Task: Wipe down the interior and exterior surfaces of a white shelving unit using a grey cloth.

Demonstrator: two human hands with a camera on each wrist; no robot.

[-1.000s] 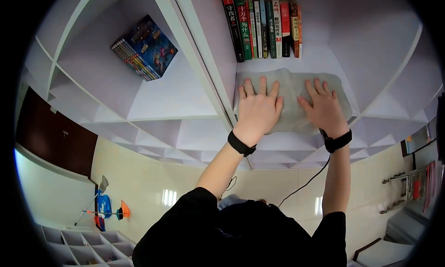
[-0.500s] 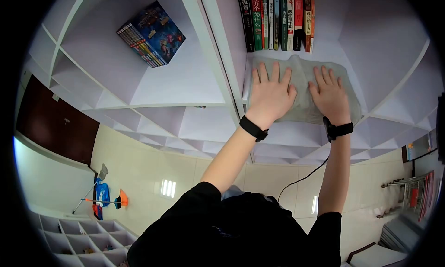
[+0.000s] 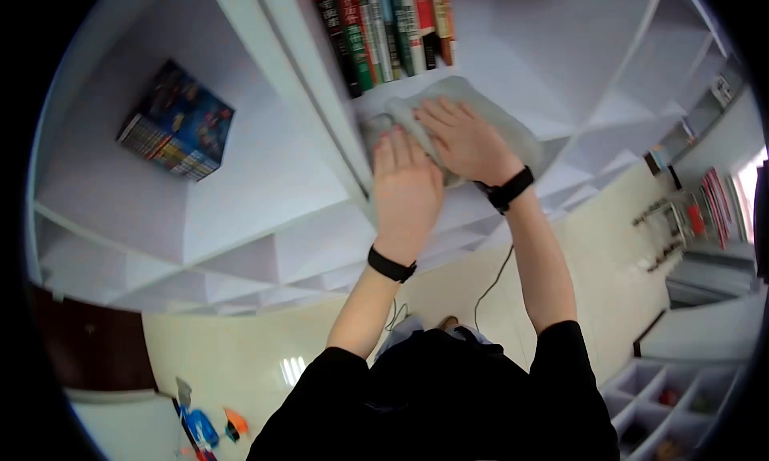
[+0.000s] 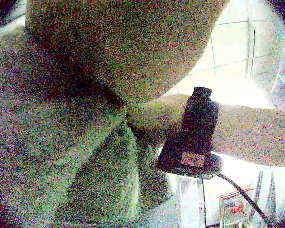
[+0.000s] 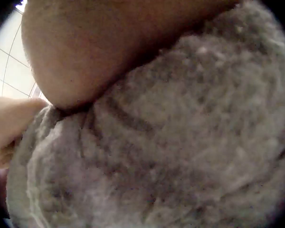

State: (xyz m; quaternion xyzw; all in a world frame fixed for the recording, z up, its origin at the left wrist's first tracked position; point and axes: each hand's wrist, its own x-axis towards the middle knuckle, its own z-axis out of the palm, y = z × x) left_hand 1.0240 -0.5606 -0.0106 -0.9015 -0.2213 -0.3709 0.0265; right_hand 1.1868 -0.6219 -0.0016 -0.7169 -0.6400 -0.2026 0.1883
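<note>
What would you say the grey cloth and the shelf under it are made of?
Cloth: likely terry or microfibre, matte; the right wrist view shows fuzzy pile. Shelf: probably painted or laminated board, smooth white, no grain visible.

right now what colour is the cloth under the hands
Pale grey cloth, best in right wrist view.

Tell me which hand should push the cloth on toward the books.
Right, probably: the right hand rests on the cloth with its fingertips close to the books; the left hand sits farther from them.
</note>
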